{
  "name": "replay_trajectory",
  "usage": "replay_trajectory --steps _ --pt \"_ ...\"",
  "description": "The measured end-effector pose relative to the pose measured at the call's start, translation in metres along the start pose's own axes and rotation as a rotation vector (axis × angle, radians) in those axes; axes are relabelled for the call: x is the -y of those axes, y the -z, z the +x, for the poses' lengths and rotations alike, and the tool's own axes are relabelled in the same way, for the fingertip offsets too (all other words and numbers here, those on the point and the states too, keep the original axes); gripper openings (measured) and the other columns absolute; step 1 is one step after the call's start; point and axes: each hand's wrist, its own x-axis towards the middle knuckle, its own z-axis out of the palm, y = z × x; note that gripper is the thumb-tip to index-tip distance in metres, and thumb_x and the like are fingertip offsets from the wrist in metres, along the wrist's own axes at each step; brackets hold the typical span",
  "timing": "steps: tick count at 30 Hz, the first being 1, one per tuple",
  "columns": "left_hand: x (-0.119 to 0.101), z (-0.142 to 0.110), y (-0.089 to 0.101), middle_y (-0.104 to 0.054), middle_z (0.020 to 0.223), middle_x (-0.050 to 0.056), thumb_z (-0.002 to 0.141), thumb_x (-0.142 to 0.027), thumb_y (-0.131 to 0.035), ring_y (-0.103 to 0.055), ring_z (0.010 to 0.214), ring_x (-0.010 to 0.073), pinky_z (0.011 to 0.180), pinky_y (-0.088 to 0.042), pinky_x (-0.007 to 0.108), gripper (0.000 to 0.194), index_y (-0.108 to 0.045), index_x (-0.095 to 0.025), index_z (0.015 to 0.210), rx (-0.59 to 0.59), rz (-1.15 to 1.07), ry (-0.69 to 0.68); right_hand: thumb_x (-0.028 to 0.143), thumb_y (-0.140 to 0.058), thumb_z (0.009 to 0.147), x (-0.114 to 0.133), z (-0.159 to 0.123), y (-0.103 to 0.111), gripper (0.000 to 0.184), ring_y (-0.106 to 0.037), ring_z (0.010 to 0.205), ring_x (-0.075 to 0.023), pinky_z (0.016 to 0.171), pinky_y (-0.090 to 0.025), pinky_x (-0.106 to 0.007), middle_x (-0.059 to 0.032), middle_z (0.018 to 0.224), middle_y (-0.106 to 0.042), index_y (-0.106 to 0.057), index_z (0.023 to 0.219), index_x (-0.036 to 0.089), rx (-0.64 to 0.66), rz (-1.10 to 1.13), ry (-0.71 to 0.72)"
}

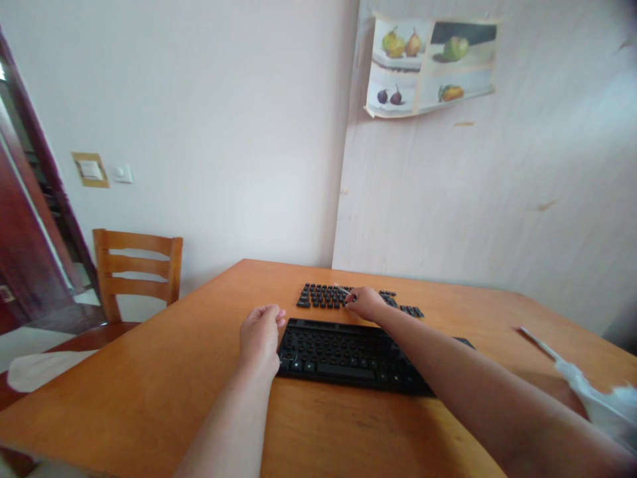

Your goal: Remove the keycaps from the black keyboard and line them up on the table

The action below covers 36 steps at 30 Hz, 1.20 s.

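A black keyboard (348,355) lies on the orange wooden table (164,372), most of its keycaps taken off. Behind it, several loose black keycaps (321,296) are laid out in rows. My right hand (365,303) reaches over the keyboard to those keycaps, fingers closed around a thin light-coloured tool whose tip sticks out to the left. My left hand (259,335) rests on the table at the keyboard's left end, its fingers curled in loosely with nothing visible in them.
A wooden chair (134,272) stands at the table's left side. A white cloth-like object with a thin stick (587,385) lies at the right edge. Walls close off the back, with a fruit poster (430,66) above.
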Motion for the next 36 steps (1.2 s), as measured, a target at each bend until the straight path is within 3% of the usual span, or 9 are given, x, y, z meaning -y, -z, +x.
replay_trajectory --steps 27,36 --pt "-0.0021 -0.0024 -0.0002 -0.071 0.076 0.006 0.064 -0.03 -0.064 -0.062 0.066 0.0139 0.057 -0.041 0.023 0.018 -0.062 -0.016 0.074 0.002 0.005 0.017 0.024 -0.064 0.071 -0.0036 0.0013 -0.0057 0.02 -0.062 0.071 -0.0162 0.058 -0.039 -0.024 -0.0021 0.077 -0.072 -0.076 0.087 0.022 0.01 -0.017 0.013" --pt "-0.0014 -0.0015 -0.0006 -0.07 0.075 0.006 0.063 -0.03 -0.065 -0.062 0.067 0.014 0.056 -0.04 0.023 0.019 -0.062 -0.015 0.074 -0.001 -0.007 0.019 0.023 -0.065 0.071 0.0001 -0.0035 -0.0021 0.014 -0.061 0.073 -0.0172 0.061 -0.038 -0.024 -0.0026 0.078 -0.071 -0.074 0.081 0.021 -0.002 0.023 0.019"
